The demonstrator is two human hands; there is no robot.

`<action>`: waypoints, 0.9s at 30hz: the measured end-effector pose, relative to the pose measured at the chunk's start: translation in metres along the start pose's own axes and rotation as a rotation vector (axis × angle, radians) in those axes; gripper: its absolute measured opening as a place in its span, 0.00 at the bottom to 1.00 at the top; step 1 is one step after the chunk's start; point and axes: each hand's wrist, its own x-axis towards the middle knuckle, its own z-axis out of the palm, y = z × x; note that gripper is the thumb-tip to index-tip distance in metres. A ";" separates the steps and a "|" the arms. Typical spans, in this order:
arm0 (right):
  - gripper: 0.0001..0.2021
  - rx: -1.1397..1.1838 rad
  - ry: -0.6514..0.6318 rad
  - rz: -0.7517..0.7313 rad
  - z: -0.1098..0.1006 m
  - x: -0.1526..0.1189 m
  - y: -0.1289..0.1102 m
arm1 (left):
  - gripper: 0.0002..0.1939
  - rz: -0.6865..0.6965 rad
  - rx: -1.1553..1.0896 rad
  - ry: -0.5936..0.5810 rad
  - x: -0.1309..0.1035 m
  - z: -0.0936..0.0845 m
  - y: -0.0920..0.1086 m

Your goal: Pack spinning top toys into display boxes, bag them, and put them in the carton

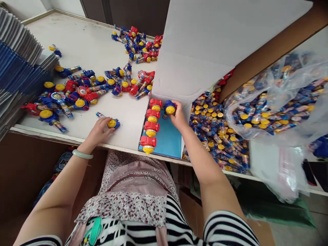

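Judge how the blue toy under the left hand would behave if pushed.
The blue toy would probably swivel rather than roll straight: its head looks wider than its tube. It's likely stiff and perhaps slippery, given its glossy, moulded look.

Looks like a small packing workshop. Long white worktable (pixel 77 34) with a raised edge, loose red and blue toys (pixel 58 97) strewn over it in heaps. Tall stack of flat blue-and-grey card (pixel 17 65) at the left end. Open carton (pixel 167 141) at the front edge, a neat row of toys inside. To the right, a clear plastic bag (pixel 271 135) bulging with yellow-capped tubes (pixel 212 126). Worker in a patterned apron (pixel 138 205).
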 end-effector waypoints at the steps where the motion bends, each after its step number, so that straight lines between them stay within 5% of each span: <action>1: 0.31 -0.003 0.005 0.038 0.002 0.002 0.000 | 0.23 0.001 -0.004 0.002 0.001 0.000 -0.001; 4: 0.34 -0.001 0.006 0.070 0.000 0.006 0.003 | 0.24 -0.010 0.005 0.014 0.004 0.002 0.002; 8: 0.41 -0.051 -0.010 -0.063 -0.014 0.001 0.008 | 0.28 -0.038 0.039 -0.044 0.010 0.003 0.012; 14: 0.37 -0.052 0.174 -0.226 -0.005 -0.010 0.018 | 0.43 -0.005 0.041 -0.072 0.018 -0.007 0.001; 19: 0.41 -0.151 0.089 -0.248 0.003 -0.015 0.017 | 0.35 -0.053 0.249 -0.212 0.027 -0.022 -0.004; 23: 0.55 -0.157 -0.043 -0.159 -0.031 -0.015 0.007 | 0.17 -0.064 0.190 -0.210 0.038 -0.034 -0.012; 25: 0.52 -0.085 0.070 -0.116 -0.049 -0.022 -0.010 | 0.07 -0.033 0.044 -0.160 0.043 -0.041 -0.013; 27: 0.39 0.037 0.214 -0.103 -0.056 -0.032 -0.037 | 0.06 -0.015 -0.075 -0.130 0.051 -0.045 -0.001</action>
